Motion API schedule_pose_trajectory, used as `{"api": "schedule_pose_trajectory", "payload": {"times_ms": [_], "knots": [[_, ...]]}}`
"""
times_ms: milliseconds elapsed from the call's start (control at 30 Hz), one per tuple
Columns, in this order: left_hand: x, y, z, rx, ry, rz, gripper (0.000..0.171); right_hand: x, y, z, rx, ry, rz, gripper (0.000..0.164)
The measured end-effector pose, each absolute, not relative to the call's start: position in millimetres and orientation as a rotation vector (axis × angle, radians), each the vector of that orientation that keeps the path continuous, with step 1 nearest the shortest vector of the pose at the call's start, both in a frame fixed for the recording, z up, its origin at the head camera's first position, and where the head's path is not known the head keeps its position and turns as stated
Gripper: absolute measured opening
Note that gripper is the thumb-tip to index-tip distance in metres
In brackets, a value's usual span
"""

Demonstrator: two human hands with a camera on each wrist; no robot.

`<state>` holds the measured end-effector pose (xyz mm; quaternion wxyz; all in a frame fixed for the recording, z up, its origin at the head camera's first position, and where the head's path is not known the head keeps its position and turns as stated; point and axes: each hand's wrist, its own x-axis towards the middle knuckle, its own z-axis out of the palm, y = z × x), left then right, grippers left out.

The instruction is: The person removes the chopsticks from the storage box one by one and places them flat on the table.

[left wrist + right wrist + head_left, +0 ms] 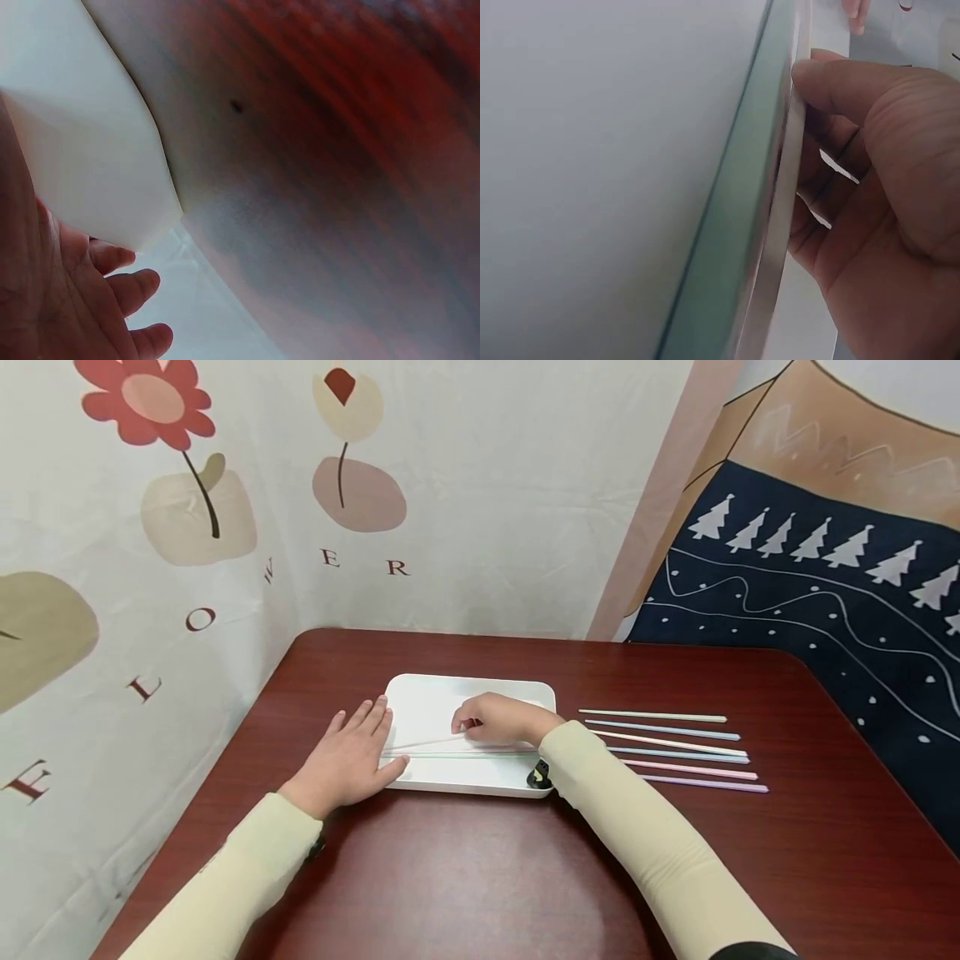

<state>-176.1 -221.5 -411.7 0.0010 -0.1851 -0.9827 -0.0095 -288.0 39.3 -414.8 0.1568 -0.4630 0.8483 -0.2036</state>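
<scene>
My right hand pinches a cream chopstick between thumb and fingers, low over a white tray. A pale green chopstick lies beside it on the tray. Between these two, a pink sliver of another chopstick shows in the right wrist view. My left hand rests at the tray's left edge, its fingers spread and extended. In the left wrist view, the fingers of the left hand lie along the tray's white wall. The thick ends of the tray's chopsticks are hidden behind my right hand and wrist in the head view.
Several pastel chopsticks, among them a purple chopstick and a yellow-green chopstick, lie in a row on the brown table, right of the tray. My right forearm passes over the near ones. A printed cloth hangs behind the table.
</scene>
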Motion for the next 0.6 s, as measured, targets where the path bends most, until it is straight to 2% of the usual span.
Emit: {"api": "schedule_pose_trajectory", "payload": {"times_ms": [600], "knots": [[-177,-223,-412,-0.589,-3.090,0.003,0.084,-290,56,-379,-1.414,2.499,-0.541,0.018]]}}
